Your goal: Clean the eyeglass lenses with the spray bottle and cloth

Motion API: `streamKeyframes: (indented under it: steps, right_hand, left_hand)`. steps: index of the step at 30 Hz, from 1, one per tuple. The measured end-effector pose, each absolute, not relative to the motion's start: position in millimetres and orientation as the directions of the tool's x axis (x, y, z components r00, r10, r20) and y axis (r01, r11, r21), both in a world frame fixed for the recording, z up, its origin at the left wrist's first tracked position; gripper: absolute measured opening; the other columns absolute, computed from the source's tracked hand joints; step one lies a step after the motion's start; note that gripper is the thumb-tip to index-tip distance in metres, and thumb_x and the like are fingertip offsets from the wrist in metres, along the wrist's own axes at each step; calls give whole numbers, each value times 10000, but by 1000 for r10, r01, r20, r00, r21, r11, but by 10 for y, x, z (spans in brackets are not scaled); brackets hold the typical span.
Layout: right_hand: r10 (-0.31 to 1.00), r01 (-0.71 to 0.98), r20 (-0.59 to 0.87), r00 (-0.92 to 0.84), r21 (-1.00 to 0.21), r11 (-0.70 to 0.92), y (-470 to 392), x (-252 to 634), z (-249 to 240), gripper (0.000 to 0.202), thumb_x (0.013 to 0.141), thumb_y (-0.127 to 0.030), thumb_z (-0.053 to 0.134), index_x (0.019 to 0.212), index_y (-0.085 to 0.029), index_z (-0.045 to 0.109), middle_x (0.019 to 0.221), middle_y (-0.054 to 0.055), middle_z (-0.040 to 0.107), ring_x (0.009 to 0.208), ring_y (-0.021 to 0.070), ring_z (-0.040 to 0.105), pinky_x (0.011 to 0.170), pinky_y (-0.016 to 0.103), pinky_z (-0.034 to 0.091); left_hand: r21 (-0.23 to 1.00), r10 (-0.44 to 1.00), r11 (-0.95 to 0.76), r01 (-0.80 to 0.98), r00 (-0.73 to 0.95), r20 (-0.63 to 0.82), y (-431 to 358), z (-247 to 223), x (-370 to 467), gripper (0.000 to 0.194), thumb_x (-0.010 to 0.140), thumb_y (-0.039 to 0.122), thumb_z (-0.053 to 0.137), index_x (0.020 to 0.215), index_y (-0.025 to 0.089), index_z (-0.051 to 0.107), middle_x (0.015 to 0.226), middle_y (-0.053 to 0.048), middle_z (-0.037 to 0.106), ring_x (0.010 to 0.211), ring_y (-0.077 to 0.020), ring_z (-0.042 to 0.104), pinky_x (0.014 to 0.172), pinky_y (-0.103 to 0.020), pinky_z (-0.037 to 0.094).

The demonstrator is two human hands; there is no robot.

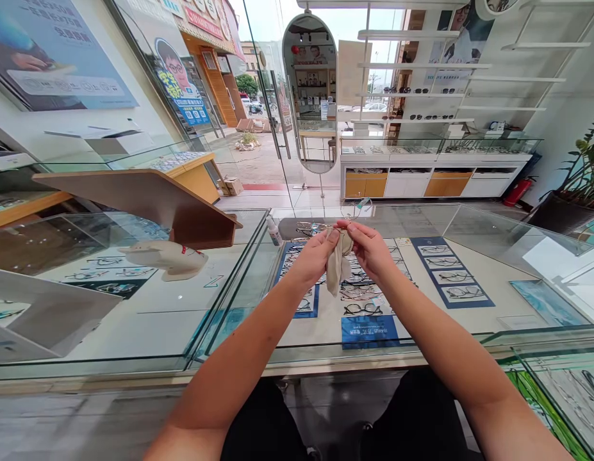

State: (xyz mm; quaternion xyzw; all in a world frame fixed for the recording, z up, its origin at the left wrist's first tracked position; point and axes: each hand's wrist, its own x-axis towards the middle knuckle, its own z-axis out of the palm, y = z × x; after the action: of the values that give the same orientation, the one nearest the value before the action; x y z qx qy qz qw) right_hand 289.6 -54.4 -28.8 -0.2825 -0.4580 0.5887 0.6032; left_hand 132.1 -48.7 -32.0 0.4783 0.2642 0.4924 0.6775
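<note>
Left hand (320,256): I'm pinching the cloth (335,274).
Right hand (372,248): I'm pinching it too.
Cloth: dangling between my hands, over the counter (325,369).
Glasses (363,205): peeking past my right hand, blurring; I'm not making out what's holding them.

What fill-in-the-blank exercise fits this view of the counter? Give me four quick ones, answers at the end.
1. The left hand and right hand meet at a dangling beige ____.
2. The mirror beyond the counter has an ____ outline.
3. The fire extinguisher near the potted plant is coloured ____.
4. The small white bottle shows to the ____ of both hands.

Missing words: cloth; oval; red; left.
</note>
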Motion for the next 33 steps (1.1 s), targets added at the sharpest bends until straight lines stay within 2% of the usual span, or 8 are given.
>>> streamKeyframes:
  steps: [5,11,17,23,27,33]
  right_hand:
    - [964,-494,232,-128,-858,141,-557,2888,-274,444,716,-616,1020,998,-290,913,1058,41,879,1066,264,771,1035,424,593]
    - [960,-509,257,-113,-845,166,-552,2889,-266,439,712,-631,1028,977,-299,916,1057,35,882,1062,253,762,1057,409,586]
    - [962,-552,236,-140,-825,122,-539,2876,-278,434,691,-611,1053,964,-300,922,1027,20,886,965,217,758,961,355,609]
    - [962,-567,224,-158,-818,97,-527,2886,-289,425,695,-583,1058,968,-289,917,1061,25,881,951,209,752,900,336,620]
    - [967,-586,206,-153,-806,79,-522,2924,-284,431,679,-566,1071,954,-274,911,1087,24,870,958,195,736,879,312,620]
    - [969,-565,186,-161,-823,64,-516,2908,-291,449,699,-610,1043,986,-289,914,1120,34,865,936,207,720,806,318,603]
  left_hand:
    - [893,931,109,-436,360,62,-445,-346,1304,655,629,658,1093,994,181,833,894,-37,811,865,-185,746,791,-280,578]
    - [909,936,137,-394,352,12,-414,-368,1287,647,620,683,1083,892,149,838,834,-46,806,773,-158,699,752,-273,542]
    - [903,938,81,-422,337,73,-393,-358,1273,614,614,644,1099,895,160,845,792,-24,795,722,-151,694,710,-265,550]
    - [895,890,89,-437,439,126,-392,-343,1251,574,683,604,1089,921,149,834,807,-42,791,708,-146,699,697,-259,572]
    - [896,874,74,-437,461,153,-438,-315,1255,548,707,532,1095,1021,162,840,874,-43,807,746,-149,715,722,-253,573]
    - [935,898,-37,-354,400,186,-539,-293,1295,640,704,460,1097,1201,166,820,998,-52,834,854,-190,749,790,-287,588]
